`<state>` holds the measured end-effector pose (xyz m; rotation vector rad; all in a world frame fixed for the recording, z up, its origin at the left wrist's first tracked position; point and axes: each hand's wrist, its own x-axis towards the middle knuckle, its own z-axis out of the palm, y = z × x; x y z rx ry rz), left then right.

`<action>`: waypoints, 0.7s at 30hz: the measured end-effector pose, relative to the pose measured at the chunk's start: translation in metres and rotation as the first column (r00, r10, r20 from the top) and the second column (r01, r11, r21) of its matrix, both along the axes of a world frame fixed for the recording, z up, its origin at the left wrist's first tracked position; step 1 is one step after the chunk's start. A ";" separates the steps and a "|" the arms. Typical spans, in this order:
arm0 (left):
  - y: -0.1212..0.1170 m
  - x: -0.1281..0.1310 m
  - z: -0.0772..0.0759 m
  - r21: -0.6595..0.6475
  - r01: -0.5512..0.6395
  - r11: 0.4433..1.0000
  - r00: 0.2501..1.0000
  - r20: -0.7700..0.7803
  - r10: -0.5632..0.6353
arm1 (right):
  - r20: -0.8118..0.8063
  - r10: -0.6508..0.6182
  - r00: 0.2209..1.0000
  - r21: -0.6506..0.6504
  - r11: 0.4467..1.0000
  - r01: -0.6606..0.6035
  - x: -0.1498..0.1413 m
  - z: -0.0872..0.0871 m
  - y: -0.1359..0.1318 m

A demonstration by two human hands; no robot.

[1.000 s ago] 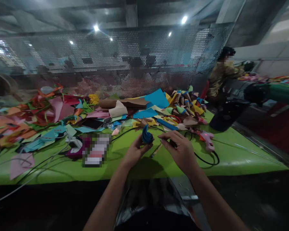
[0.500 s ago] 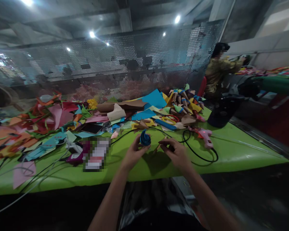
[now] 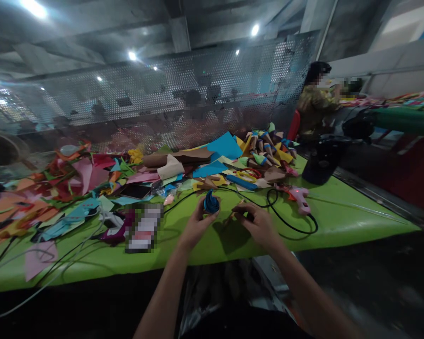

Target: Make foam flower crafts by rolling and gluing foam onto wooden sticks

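Observation:
Between the fingers and thumb of my left hand (image 3: 198, 226) is a blue paper swirl (image 3: 211, 202), curled in layers like a rolled flower, with its pointed tip upward. My right hand (image 3: 256, 221) is a short way to the right, its fingertips pinched on a small brown paper piece (image 3: 229, 219) that is partly hidden by the fingers. The two held things are apart, both above the green table (image 3: 212, 249). To the right of my right hand lies a pink glue gun (image 3: 301, 200) with a red light and a black cord.
A paper pile (image 3: 81, 174) spreads over the left and back. Brown paper cones (image 3: 268, 146) are heaped at back right, near red-and-yellow-handled scissors (image 3: 249, 174). A blurred-out phone-like slab (image 3: 144, 228), a purple glue gun (image 3: 118, 230) and a dark bin (image 3: 323, 160) are around. A co-worker (image 3: 314, 103) is beyond.
The camera view has shifted slightly. My hands keep the same grips, with the blue paper swirl turned a little. The co-worker's arms have moved lower.

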<state>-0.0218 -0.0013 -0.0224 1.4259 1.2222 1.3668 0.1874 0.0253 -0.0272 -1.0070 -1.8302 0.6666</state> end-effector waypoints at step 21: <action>-0.004 -0.001 0.014 -0.028 0.131 0.991 0.966 0.229 -0.122 | 0.118 0.019 0.993 -0.022 1.000 -0.017 -0.001 0.002 -0.001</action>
